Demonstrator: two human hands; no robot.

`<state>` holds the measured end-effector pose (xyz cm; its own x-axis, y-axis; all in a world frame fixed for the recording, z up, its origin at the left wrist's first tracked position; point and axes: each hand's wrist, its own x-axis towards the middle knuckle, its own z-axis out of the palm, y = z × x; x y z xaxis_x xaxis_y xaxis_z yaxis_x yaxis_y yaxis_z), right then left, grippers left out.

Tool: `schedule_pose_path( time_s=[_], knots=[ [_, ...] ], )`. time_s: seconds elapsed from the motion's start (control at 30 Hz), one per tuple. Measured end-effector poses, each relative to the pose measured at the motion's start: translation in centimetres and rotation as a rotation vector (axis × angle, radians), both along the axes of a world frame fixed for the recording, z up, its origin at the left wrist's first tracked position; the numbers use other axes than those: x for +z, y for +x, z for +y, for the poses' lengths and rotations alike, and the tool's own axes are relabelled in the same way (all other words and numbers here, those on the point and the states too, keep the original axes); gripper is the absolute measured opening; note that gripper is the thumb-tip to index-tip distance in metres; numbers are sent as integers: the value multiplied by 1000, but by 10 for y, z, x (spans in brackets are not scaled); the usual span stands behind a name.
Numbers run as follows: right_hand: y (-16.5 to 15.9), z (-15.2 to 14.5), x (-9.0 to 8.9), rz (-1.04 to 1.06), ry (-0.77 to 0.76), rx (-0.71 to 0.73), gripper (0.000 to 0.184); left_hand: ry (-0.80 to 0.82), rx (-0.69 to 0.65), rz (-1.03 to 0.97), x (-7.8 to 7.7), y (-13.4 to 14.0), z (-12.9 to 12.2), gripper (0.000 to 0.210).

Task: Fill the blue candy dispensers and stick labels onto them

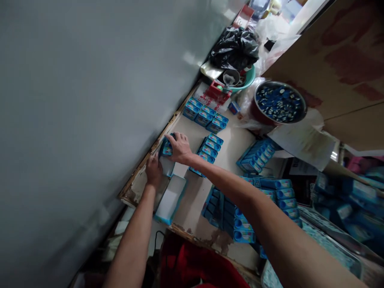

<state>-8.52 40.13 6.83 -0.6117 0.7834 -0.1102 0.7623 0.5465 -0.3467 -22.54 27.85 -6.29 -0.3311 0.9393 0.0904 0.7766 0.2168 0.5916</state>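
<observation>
My right hand (pixel 181 149) is closed around small blue packs (pixel 167 149) at the far end of an open carton (pixel 167 165) with a white inside. My left hand (pixel 154 170) grips the near left side of that carton; its fingertips are partly hidden. Beside it, toward the table's front edge, lies another shallow box part (pixel 171 200), white inside with blue sides. Just right of my right hand stands a row of blue packs (pixel 207 154) with rounded openings on top. Three short rows of similar packs (pixel 205 115) stand farther back.
Many blue packs (pixel 244 228) are stacked at the right, partly behind my right forearm. Another row (pixel 256 155) lies beyond. A metal bowl (pixel 280 102) holds many small blue pieces. A red tape dispenser (pixel 218 92), a green basin (pixel 250 78) and a black plastic bag (pixel 235 48) stand along the back. A wall (pixel 90 100) borders the left.
</observation>
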Motion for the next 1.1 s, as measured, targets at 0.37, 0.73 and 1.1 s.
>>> schedule_pose_path(
  time_s=[0.37, 0.73, 1.1],
  knots=[
    [0, 35, -24, -42, 104, 32, 106, -3, 54, -29, 2, 26, 37, 42],
    [71, 127, -2, -20, 161, -267, 94, 73, 164, 82, 19, 3, -66, 45],
    [110, 146, -8, -227, 267, -214, 33, 18, 18, 140, 23, 54, -131, 41]
  ],
)
